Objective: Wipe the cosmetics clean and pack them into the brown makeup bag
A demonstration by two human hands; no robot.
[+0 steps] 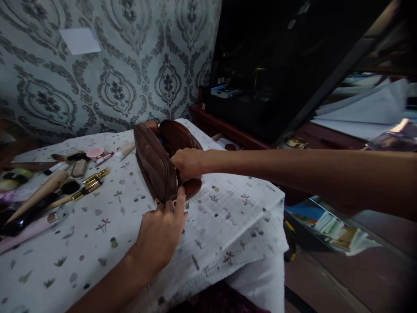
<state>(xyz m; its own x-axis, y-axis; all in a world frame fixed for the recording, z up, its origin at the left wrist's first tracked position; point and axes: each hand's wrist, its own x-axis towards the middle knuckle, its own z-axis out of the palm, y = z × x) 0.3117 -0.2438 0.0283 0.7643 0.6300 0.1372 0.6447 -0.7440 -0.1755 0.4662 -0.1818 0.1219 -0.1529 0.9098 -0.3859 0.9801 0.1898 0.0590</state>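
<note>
Resting at the near end of the brown bag [151, 158], the left hand [161, 232] has bent fingers and an extended index finger; whether it pinches the leather I cannot tell. The right hand [187, 164] is inside the mouth, its fingertips hidden. Opening looks done, the zip [177, 180] being parted; what remains inside is unseen. Farther left on the printed cloth [130, 256], gold tubes [91, 186], a pink compact [95, 152] and a pale tube [124, 151] already lie out.
</note>
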